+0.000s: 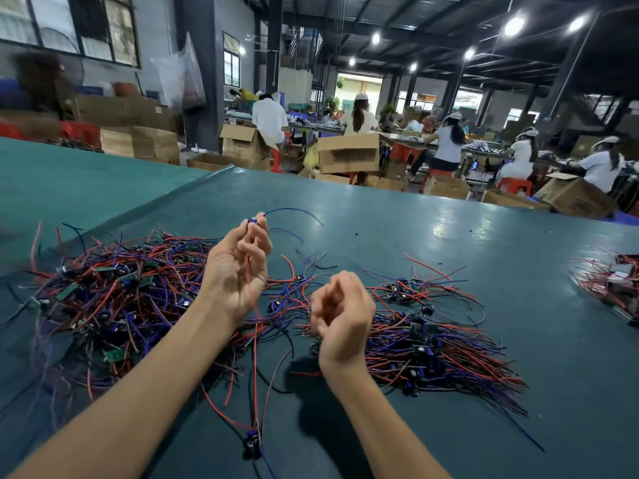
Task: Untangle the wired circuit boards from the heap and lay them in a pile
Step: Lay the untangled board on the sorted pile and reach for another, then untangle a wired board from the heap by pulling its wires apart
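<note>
Pinching a wired circuit board at the fingertips, our left hand is holding it up above the green table, with a blue wire arcing off to the right and a red wire trailing down past the palm. Our right hand is hovering lower with fingers curled, too blurred for us to tell whether they are gripping anything. We are working between the tangled heap on the left and the laid pile on the right
</note>
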`<action>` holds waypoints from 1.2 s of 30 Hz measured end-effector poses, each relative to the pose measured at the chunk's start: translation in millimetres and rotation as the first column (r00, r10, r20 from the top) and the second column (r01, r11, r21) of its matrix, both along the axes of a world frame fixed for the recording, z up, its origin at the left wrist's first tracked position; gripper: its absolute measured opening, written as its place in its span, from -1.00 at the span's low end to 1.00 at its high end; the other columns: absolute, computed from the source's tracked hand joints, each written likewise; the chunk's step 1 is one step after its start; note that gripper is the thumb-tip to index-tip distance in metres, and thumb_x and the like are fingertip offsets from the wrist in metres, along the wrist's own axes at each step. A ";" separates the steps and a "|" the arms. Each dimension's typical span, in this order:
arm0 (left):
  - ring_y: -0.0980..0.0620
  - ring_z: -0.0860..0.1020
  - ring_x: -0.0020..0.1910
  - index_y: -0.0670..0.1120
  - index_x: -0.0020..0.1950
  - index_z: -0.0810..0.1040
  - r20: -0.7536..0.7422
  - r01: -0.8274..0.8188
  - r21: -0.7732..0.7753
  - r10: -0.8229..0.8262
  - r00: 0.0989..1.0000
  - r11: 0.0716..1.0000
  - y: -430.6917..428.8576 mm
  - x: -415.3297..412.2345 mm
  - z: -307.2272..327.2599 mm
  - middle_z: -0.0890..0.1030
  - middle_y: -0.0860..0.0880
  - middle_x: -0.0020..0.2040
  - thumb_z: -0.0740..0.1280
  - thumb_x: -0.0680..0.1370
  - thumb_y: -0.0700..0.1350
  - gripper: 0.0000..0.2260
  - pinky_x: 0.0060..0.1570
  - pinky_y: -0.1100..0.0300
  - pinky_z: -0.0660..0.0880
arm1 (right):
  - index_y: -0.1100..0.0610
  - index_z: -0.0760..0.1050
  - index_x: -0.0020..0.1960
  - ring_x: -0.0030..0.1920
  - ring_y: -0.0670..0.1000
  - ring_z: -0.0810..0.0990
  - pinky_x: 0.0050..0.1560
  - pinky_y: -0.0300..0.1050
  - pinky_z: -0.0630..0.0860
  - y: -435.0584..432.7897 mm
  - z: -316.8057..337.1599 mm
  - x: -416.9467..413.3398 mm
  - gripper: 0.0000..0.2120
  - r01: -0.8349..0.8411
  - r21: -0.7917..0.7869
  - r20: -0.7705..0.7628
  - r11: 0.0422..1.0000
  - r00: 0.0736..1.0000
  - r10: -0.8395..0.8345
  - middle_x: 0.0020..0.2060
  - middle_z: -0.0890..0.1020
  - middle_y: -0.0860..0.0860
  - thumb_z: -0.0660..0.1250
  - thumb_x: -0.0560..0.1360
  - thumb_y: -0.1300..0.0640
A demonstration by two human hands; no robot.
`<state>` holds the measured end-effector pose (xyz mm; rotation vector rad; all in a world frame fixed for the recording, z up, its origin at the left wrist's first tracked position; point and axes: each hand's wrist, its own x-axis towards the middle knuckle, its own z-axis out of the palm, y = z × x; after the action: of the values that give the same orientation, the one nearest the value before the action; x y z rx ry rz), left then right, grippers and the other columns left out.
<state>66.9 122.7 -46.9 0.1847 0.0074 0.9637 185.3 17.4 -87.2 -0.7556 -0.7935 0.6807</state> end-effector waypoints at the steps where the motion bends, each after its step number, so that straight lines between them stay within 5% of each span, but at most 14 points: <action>1: 0.16 0.61 -0.34 -0.28 0.15 0.57 0.028 0.009 0.006 -0.009 1.000 1.000 -2.3 -1.0 -0.7 0.62 -0.10 -0.07 0.31 0.58 -0.22 -0.81 -0.48 0.41 0.49 | 0.08 0.46 -0.32 -0.59 -0.02 0.23 -0.55 -0.32 0.14 0.7 4.6 7.6 -0.74 -0.025 -0.039 -0.052 0.999 0.998 0.023 -0.52 0.42 0.10 0.20 0.52 0.07; 3: 0.19 0.56 -0.39 -0.20 0.17 0.56 -0.030 0.007 0.082 -0.004 1.000 0.997 -7.9 -1.3 -2.1 0.62 -0.07 -0.09 0.33 0.55 -0.19 -0.79 -0.54 0.41 0.44 | 0.16 0.60 -0.17 -0.62 -0.03 0.24 -0.56 -0.33 0.14 3.4 12.2 20.7 -0.74 -0.051 -0.121 0.003 0.991 0.999 0.052 -0.51 0.44 0.08 0.26 0.59 0.07; 5: 0.22 0.50 -0.44 -0.09 0.14 0.53 -0.263 -0.030 0.241 0.095 0.960 0.970 -14.8 1.9 -5.0 0.60 -0.05 -0.14 0.36 0.51 -0.14 -0.79 -0.58 0.44 0.36 | 0.13 0.69 -0.04 -0.60 -0.06 0.25 -0.58 -0.32 0.14 5.8 17.2 23.4 -0.74 -0.105 -0.207 0.089 0.973 0.988 0.125 -0.47 0.44 0.04 0.31 0.60 -0.01; 9: 0.12 0.49 -0.49 -0.06 0.14 0.41 -0.534 0.041 0.515 0.283 0.797 0.856 -30.5 13.4 -13.7 0.56 -0.07 -0.27 0.40 0.44 -0.19 -0.69 -0.63 0.31 0.35 | 0.08 0.71 -0.17 -0.52 -0.06 0.27 -0.53 -0.30 0.09 7.7 20.2 17.1 -0.65 -0.182 -0.358 0.150 0.916 0.957 0.249 -0.37 0.45 0.10 0.41 0.51 -0.20; 15: -0.03 0.60 -0.45 -0.11 0.07 0.41 -0.570 0.129 0.608 0.318 0.757 0.784 -38.1 16.2 -22.9 0.66 -0.22 -0.24 0.40 0.42 -0.23 -0.72 -0.59 0.26 0.41 | 0.20 0.71 0.00 -0.49 -0.06 0.27 -0.54 -0.30 0.09 2.3 41.8 49.0 -0.76 -0.283 -0.416 0.282 0.864 0.864 0.418 -0.46 0.50 0.00 0.48 0.49 0.03; 20: -0.12 0.68 -0.35 -0.19 0.07 0.47 -0.618 0.138 0.553 0.293 0.730 0.822 -37.8 22.7 -31.3 0.68 -0.27 -0.16 0.42 0.39 -0.25 -0.71 -0.50 0.17 0.55 | 0.29 0.70 -0.04 -0.48 -0.07 0.47 -0.56 -0.30 0.21 9.4 64.9 69.4 -0.78 -0.156 -0.631 0.441 0.760 0.734 0.517 -0.41 0.55 0.05 0.53 0.44 0.13; 24: -0.12 0.70 -0.27 -0.12 -0.09 0.65 -0.626 0.178 0.564 0.277 0.729 0.807 -38.4 26.8 -37.0 0.68 -0.25 -0.12 0.46 0.43 -0.26 -0.90 -0.42 0.15 0.59 | 0.34 0.67 -0.11 -0.48 -0.05 0.50 -0.57 -0.29 0.26 15.6 72.5 79.4 -0.72 -0.116 -0.680 0.482 0.724 0.673 0.561 -0.41 0.57 0.07 0.54 0.43 0.10; 31: -0.08 0.63 -0.34 -0.23 -0.06 0.68 -0.699 0.237 0.548 0.284 0.656 0.802 -45.8 35.7 -47.5 0.62 -0.25 -0.25 0.44 0.52 -0.28 -0.96 -0.37 0.16 0.57 | 0.29 0.64 -0.20 -0.53 -0.08 0.46 -0.59 -0.26 0.30 25.1 65.2 80.2 -0.74 0.075 -0.667 0.613 0.741 0.622 0.488 -0.50 0.48 0.03 0.57 0.40 0.09; 36: -0.06 0.66 -0.29 -0.23 0.09 0.63 -0.679 0.269 0.552 0.238 0.695 0.789 -48.4 37.8 -46.9 0.65 -0.22 -0.16 0.48 0.45 -0.16 -0.74 -0.38 0.14 0.61 | 0.32 0.59 -0.25 -0.56 -0.01 0.45 -0.57 -0.24 0.33 31.9 59.0 78.7 -0.72 0.211 -0.645 0.670 0.734 0.619 0.411 -0.54 0.50 0.04 0.55 0.40 0.11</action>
<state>104.6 74.3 -93.8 1.1946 0.4325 0.7851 264.0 49.2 -28.2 -1.7911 -1.4423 0.7517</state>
